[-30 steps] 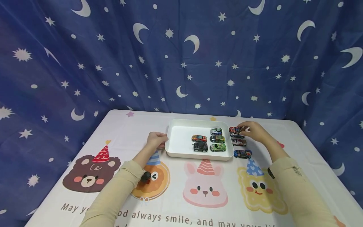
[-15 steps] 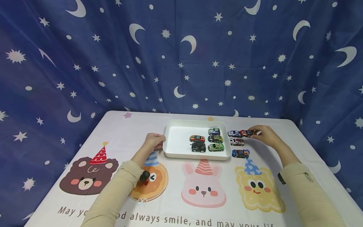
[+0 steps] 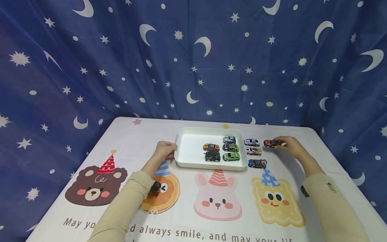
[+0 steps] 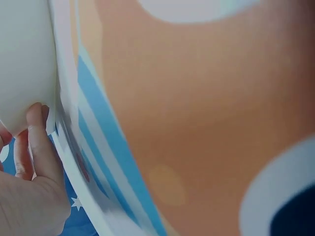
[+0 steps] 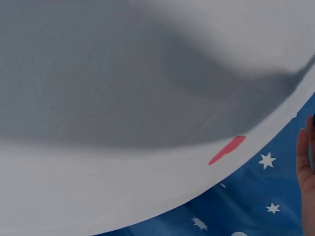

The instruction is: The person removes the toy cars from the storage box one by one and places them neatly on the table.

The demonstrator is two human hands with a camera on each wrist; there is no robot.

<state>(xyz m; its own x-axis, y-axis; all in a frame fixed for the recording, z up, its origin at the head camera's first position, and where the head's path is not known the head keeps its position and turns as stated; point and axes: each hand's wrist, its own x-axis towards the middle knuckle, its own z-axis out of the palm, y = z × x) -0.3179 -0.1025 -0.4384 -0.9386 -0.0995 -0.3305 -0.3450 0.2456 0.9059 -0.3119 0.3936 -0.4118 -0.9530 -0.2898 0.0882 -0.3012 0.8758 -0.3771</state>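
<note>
My left hand (image 3: pixel 165 150) grips the left end of a white tray (image 3: pixel 188 165); in the left wrist view its thumb and fingers (image 4: pixel 42 142) pinch the wall. Inside the tray, toward its right side, stand several toy cars, among them an orange-red car (image 3: pixel 211 147), a black car (image 3: pixel 212 156) and a green car (image 3: pixel 231 156). To the right of the tray my right hand (image 3: pixel 288 147) pinches a red toy car (image 3: pixel 270 143) at its right end. Only a sliver of that hand (image 5: pixel 307 167) shows in the right wrist view.
Just outside the tray's right wall stand a white-purple toy car (image 3: pixel 252 142), a white-brown car (image 3: pixel 253 151) and a blue car (image 3: pixel 257 163). A printed white cloth (image 3: pixel 181 201) covers the table, with a blue star curtain (image 3: pixel 193 67) behind.
My right hand has carried the red toy car rightward, from over the white-purple car to a spot apart from it. My left hand stays on the tray.
</note>
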